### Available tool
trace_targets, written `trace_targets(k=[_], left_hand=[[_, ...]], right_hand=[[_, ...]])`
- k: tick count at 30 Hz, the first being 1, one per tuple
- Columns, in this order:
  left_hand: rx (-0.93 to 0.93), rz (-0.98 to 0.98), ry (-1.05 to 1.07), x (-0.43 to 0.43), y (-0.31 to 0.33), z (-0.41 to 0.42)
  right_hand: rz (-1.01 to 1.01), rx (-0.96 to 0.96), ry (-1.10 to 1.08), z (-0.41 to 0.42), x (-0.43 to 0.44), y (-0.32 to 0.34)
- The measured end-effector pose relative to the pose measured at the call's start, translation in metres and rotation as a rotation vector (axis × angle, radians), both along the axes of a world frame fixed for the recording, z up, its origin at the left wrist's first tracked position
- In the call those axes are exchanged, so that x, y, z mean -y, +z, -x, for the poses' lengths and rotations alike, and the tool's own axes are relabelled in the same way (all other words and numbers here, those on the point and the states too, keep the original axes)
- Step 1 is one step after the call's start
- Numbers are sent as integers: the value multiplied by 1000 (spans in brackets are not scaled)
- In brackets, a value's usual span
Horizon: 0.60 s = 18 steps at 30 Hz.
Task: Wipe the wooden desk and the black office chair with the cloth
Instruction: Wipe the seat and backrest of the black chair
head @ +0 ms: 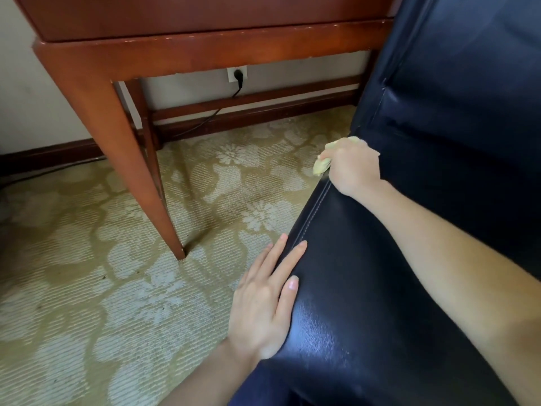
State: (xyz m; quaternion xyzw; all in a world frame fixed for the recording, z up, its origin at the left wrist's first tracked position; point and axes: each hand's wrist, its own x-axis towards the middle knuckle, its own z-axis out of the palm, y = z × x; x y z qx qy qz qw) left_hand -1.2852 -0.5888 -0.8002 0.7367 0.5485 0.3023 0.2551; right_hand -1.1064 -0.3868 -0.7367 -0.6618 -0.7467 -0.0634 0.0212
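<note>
The black office chair (380, 288) fills the right half of the view, its leather seat shiny and its backrest rising at the upper right. My right hand (352, 168) grips a pale yellow cloth (322, 167) at the far left edge of the seat, where seat meets backrest; most of the cloth is hidden under the hand. My left hand (265, 300) rests flat with straight fingers against the seat's stitched left side edge. The reddish wooden desk (123, 54) stands at the upper left, seen from below its top.
A tapered desk leg (152, 183) comes down to the patterned green and white carpet (87, 288) just left of the chair. A wall socket with a black plug (237, 75) and its cable sits behind the desk's lower rail.
</note>
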Motion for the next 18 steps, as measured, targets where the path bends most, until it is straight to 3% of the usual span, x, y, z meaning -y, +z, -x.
trace_targets(k=[6,15,18], left_hand=[[64,22,83,-8,-1,3],[205,-95,168,-7,-6,7],[214,-102,204,-5,-4,6]], right_hand=[[-136,-113,129,18,84,-9],[-217,-266,132,42,193,-12],[-340,-297,153,41,232,-18]])
